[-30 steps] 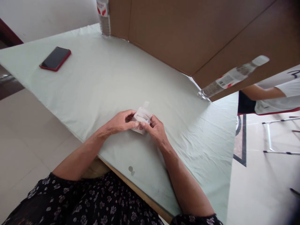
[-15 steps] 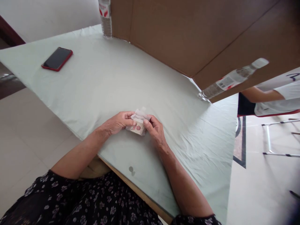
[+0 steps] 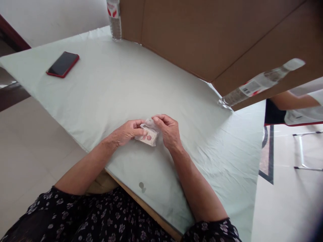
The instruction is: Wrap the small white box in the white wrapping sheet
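**Soft Light Indoors, Murky Rt. Edge**

Diffuse, mod. bright light falls on a pale green tablecloth [image 3: 101, 90], brightest approx. mid-span; exact source can't be told. The brown board [image 3: 181, 37] is dim, esp. toward upper rt. Soft shadow spreads on the cloth nr. the rt. bottle [image 3: 262, 82], its outline slanted & stretched, wide-angle style. Dark blur clouds the lower-rt. corner over pale floor [image 3: 285, 201]; small print on the packet [image 3: 149, 137] is too soft to read.
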A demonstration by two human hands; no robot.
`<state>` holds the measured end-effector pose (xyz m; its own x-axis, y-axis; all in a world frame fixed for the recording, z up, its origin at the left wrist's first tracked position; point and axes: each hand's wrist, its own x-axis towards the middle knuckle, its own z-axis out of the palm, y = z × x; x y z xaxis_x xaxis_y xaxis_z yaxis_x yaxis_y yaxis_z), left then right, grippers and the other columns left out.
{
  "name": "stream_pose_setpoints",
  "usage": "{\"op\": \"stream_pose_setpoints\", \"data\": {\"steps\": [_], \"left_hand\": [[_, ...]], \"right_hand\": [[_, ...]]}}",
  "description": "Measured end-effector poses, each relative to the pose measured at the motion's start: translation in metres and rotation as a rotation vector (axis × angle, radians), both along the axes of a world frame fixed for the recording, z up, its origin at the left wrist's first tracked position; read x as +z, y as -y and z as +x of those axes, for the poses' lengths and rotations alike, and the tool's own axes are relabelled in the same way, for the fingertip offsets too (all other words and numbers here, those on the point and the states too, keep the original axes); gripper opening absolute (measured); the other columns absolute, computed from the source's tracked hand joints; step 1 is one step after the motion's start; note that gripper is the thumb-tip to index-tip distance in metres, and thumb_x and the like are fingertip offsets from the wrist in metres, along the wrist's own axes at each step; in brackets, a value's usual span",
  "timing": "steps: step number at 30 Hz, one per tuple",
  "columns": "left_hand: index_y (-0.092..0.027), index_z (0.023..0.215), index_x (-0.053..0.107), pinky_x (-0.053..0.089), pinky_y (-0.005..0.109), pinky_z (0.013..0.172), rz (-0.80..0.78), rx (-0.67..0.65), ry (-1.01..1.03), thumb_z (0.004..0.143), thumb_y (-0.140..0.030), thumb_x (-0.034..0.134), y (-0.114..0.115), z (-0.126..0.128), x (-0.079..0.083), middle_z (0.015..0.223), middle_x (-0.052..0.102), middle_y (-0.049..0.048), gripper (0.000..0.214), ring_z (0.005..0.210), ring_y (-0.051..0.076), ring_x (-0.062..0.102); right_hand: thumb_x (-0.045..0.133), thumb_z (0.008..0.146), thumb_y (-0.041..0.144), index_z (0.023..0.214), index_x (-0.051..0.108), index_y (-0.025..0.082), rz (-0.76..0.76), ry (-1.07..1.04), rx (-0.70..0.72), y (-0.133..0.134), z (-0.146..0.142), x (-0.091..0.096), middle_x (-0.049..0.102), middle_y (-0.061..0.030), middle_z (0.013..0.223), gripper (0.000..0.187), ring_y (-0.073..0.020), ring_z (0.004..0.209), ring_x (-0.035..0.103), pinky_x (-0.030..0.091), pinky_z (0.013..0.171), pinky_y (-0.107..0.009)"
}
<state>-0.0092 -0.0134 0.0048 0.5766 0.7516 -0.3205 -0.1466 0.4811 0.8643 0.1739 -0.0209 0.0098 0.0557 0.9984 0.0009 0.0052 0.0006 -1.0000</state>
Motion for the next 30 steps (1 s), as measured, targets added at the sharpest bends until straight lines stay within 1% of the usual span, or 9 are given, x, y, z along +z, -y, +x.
{"op": "stream_pose_setpoints", "data": {"steps": [5,10,14,19,23,25,27,29,30], "left_hand": [[-0.017,0.115,0.072,0.054,0.031,0.081,0.094,0.029,-0.058,0.076,-0.04,0.081,-0.001,-0.002,0.0,0.098,0.077,0.0072,0.047,0.088,0.019,0.071],[-0.015,0.103,0.074,0.051,0.027,0.075,0.1,0.128,-0.1,0.071,-0.05,0.083,-0.001,0.002,-0.001,0.09,0.074,0.0046,0.048,0.08,0.016,0.067],[-0.015,0.101,0.073,0.049,0.025,0.073,0.125,0.193,-0.117,0.071,-0.054,0.082,0.0,0.003,-0.003,0.087,0.072,0.0023,0.051,0.076,0.014,0.063],[-0.015,0.099,0.073,0.048,0.025,0.072,0.186,0.235,-0.145,0.074,-0.053,0.08,0.001,0.003,-0.003,0.085,0.071,0.0012,0.046,0.076,0.013,0.062],[-0.014,0.103,0.073,0.049,0.024,0.072,0.117,0.291,-0.076,0.069,-0.051,0.084,0.0,0.005,-0.004,0.087,0.072,0.0017,0.051,0.076,0.012,0.063],[-0.014,0.104,0.072,0.05,0.024,0.074,0.095,0.323,-0.053,0.068,-0.049,0.086,-0.001,0.005,-0.004,0.088,0.072,0.0016,0.052,0.077,0.012,0.064],[-0.014,0.106,0.072,0.05,0.024,0.075,0.093,0.343,-0.055,0.068,-0.047,0.086,-0.001,0.005,-0.003,0.087,0.073,0.0014,0.053,0.077,0.012,0.064],[-0.014,0.108,0.071,0.051,0.025,0.075,0.109,0.348,-0.081,0.069,-0.046,0.085,-0.002,0.004,-0.002,0.088,0.073,0.0021,0.053,0.077,0.013,0.065],[-0.013,0.109,0.07,0.052,0.026,0.075,0.122,0.345,-0.096,0.07,-0.047,0.084,-0.002,0.004,-0.001,0.089,0.074,0.0028,0.053,0.078,0.014,0.065]], "right_hand": [[0.072,0.084,0.04,0.084,0.077,0.024,0.096,0.178,0.005,0.006,0.005,0.004,0.074,-0.0017,0.086,0.017,-0.0185,0.082,0.066,0.052,0.082,-0.035],[0.07,0.086,0.03,0.083,0.078,0.027,0.26,0.356,0.042,0.011,0.006,0.006,0.077,-0.001,0.091,0.009,-0.0205,0.09,0.069,0.052,0.089,-0.038],[0.067,0.09,0.028,0.087,0.079,0.03,0.418,0.56,0.013,0.015,0.002,0.0,0.078,-0.002,0.095,0.012,-0.0228,0.094,0.069,0.049,0.094,-0.043],[0.06,0.096,0.032,0.097,0.079,0.034,0.495,0.753,-0.047,0.022,-0.004,-0.008,0.077,-0.003,0.101,0.019,-0.0255,0.104,0.066,0.044,0.098,-0.047],[0.06,0.094,0.034,0.113,0.075,0.032,0.612,0.856,-0.007,0.03,-0.006,-0.014,0.076,-0.0053,0.114,0.024,-0.0301,0.116,0.063,0.04,0.103,-0.051],[0.062,0.092,0.033,0.112,0.074,0.032,0.695,0.88,0.0,0.033,-0.003,-0.014,0.077,-0.0047,0.113,0.023,-0.0313,0.118,0.064,0.041,0.103,-0.052],[0.063,0.091,0.033,0.112,0.072,0.033,0.739,0.837,-0.027,0.034,0.003,-0.013,0.077,-0.0043,0.111,0.022,-0.0309,0.118,0.065,0.041,0.105,-0.053],[0.064,0.092,0.036,0.124,0.066,0.033,0.69,0.76,-0.046,0.032,0.012,-0.012,0.073,-0.0064,0.123,0.033,-0.0306,0.124,0.061,0.041,0.108,-0.053],[0.066,0.091,0.041,0.134,0.06,0.033,0.632,0.719,-0.029,0.029,0.017,-0.012,0.067,-0.0083,0.134,0.044,-0.0311,0.13,0.058,0.042,0.109,-0.053]]}}
